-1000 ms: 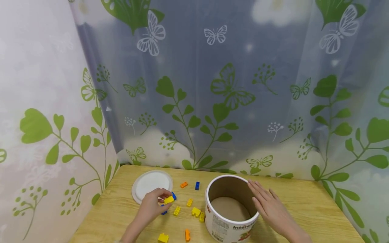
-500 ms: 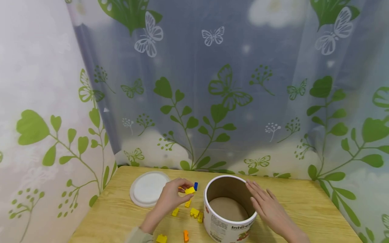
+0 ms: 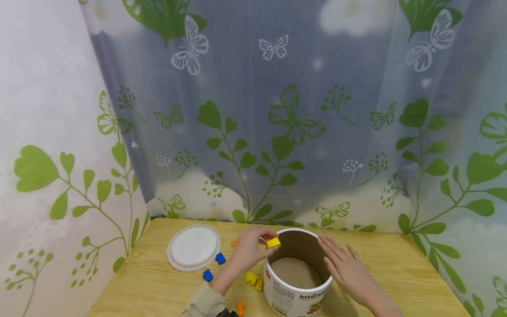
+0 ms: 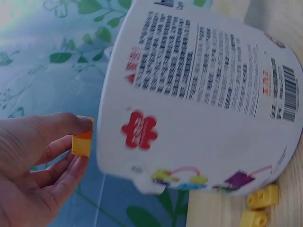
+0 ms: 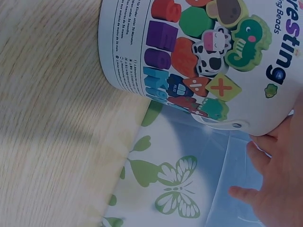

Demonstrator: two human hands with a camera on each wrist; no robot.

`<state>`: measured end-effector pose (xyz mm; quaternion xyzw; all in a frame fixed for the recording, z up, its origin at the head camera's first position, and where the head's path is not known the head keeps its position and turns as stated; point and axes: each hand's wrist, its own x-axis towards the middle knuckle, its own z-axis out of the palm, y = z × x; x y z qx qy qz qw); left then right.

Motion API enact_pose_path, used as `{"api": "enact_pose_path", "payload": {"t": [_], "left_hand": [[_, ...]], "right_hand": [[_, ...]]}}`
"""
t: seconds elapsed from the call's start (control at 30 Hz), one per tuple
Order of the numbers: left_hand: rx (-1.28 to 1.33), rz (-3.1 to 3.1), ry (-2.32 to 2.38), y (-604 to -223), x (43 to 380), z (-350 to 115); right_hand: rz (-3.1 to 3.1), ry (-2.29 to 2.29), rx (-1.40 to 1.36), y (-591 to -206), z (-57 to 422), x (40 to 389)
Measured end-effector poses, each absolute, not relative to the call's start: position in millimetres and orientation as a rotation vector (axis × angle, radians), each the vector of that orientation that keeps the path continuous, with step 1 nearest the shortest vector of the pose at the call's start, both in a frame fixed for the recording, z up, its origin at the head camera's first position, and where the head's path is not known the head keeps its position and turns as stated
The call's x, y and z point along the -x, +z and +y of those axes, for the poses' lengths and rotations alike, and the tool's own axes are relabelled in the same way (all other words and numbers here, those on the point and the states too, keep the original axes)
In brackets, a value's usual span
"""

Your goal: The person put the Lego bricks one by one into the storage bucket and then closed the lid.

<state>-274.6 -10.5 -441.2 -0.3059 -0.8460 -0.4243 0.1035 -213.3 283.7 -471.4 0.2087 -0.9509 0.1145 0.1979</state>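
Note:
In the head view my left hand [image 3: 249, 250] pinches a yellow toy building block [image 3: 273, 242] between thumb and fingers. It is at the left rim of a round white bucket [image 3: 285, 294]. The left wrist view shows this block [image 4: 82, 146] under the thumb tip, beside the bucket's printed wall [image 4: 165, 113]. A darker orange patch shows on the block; I cannot tell whether it is shadow. With fingers straight, my right hand [image 3: 348, 275] rests on the bucket's right rim. The part of the bucket's floor that shows is bare brown.
Two blue blocks [image 3: 220, 258] lie left of the left forearm, near a round white lid [image 3: 193, 247]. Yellow blocks [image 3: 251, 278] sit against the bucket's left side. One orange block [image 3: 240, 309] is near the front and another [image 3: 234, 243] behind the left hand. A patterned curtain [image 3: 293, 132] hangs behind the table.
My left hand has carried the yellow block rightward from near the lid to the bucket's rim. The two blue blocks now show uncovered. My right hand has stayed on the rim.

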Motion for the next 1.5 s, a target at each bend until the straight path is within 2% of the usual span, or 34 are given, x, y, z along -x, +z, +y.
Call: {"api": "enact_pose_path", "payload": {"t": [0.63,1.5], "left_hand": [[0.969,-2.568,-1.076,-447.1,282.0,40.1],[0.962,-2.584,-0.971,-450.0,284.2,51.3]], "right_hand": [[-2.678,0.290,-0.593,-469.4,283.3,213.6],[-2.650,0.297,-0.611,-471.1,285.0,214.0]]}}
